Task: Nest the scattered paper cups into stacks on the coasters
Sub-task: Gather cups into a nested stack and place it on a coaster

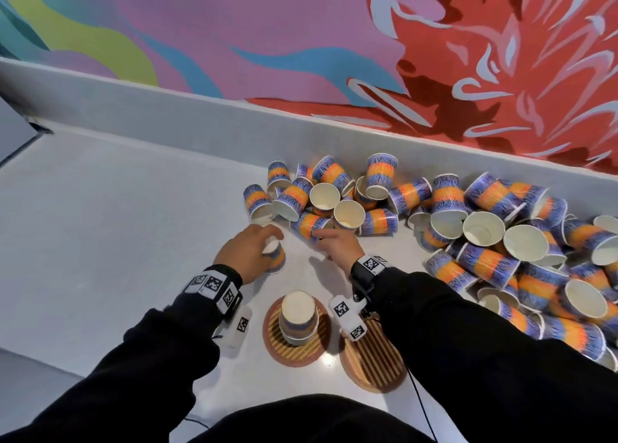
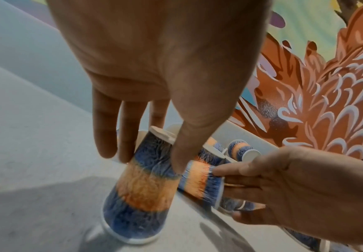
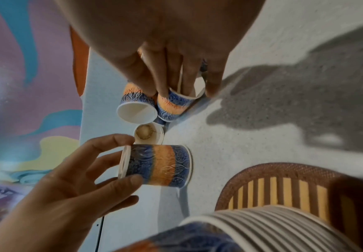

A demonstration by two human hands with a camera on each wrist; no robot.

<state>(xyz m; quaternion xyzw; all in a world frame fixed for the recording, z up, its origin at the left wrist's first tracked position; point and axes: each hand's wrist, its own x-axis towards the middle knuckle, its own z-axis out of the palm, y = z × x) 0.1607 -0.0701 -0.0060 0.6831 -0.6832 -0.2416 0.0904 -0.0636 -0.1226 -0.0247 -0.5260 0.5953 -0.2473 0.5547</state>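
My left hand grips an upside-down blue-and-orange paper cup, thumb on one side and fingers on the other; its rim is at or just above the counter. In the left wrist view the same cup sits under my thumb. My right hand pinches the rim of a cup lying on its side at the near edge of the pile, with fingers inside its mouth. A stack of upside-down cups stands on the left coaster. The right coaster is partly hidden by my forearm.
Several loose cups lie heaped from the centre to the right along the counter's raised back edge. A painted wall rises behind it. White counter stretches out to the left.
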